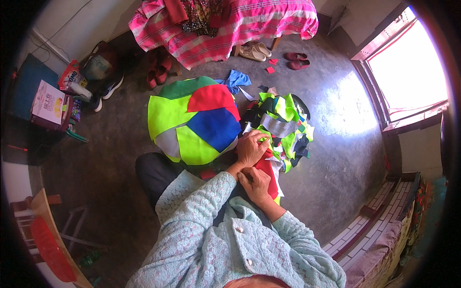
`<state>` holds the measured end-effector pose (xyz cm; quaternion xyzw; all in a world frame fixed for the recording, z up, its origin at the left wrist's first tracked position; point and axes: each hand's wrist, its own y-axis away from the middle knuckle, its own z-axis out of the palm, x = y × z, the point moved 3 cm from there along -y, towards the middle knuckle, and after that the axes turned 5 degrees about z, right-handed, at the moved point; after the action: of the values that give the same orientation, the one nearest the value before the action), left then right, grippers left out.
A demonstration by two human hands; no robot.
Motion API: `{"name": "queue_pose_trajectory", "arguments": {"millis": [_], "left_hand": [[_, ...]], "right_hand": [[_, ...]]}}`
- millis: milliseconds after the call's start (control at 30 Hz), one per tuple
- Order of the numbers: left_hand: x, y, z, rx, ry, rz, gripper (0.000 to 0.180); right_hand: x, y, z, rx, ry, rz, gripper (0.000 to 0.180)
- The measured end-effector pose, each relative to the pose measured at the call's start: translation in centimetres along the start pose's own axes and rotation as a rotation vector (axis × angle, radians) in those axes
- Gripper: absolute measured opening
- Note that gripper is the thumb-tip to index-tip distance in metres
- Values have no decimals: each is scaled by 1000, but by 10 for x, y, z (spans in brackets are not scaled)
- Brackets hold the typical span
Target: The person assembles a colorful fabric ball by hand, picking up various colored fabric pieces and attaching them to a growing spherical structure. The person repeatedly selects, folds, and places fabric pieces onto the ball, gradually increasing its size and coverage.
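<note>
Both hands, right hand (258, 185) and left hand (250, 149), have fingers clenched on a narrow red fabric strip (269, 174) running twelve-to-six o'clock, just beside the neon-yellow fabric scrap pile (283, 122) at twelve.

A pale mint-green knitted cardigan (230, 240) with a lacy textured pattern, long sleeves to the wrists, small pale buttons down the front; dark trousers (153, 175).

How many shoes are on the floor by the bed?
6 that I can see: two red slippers left, two cream shoes middle, two dark red ones right; more may hide under the bed.
</note>
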<state>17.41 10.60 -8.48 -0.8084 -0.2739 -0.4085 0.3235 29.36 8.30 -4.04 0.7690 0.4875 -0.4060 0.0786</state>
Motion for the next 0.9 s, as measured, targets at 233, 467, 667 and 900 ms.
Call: {"name": "queue_pose_trajectory", "arguments": {"millis": [233, 467, 667, 900], "left_hand": [[1, -1, 1, -1, 10, -13, 18], [-4, 1, 3, -55, 42, -80, 20], [-2, 1, 1, -50, 31, -51, 20], [-3, 2, 1, -13, 6, -22, 19]], "right_hand": [[1, 3, 1, 42, -42, 3, 22], [1, 4, 3, 43, -58, 113, 29], [2, 3, 2, 12, -21, 10, 21], [-2, 11, -5, 29, -69, 47, 24]]}}
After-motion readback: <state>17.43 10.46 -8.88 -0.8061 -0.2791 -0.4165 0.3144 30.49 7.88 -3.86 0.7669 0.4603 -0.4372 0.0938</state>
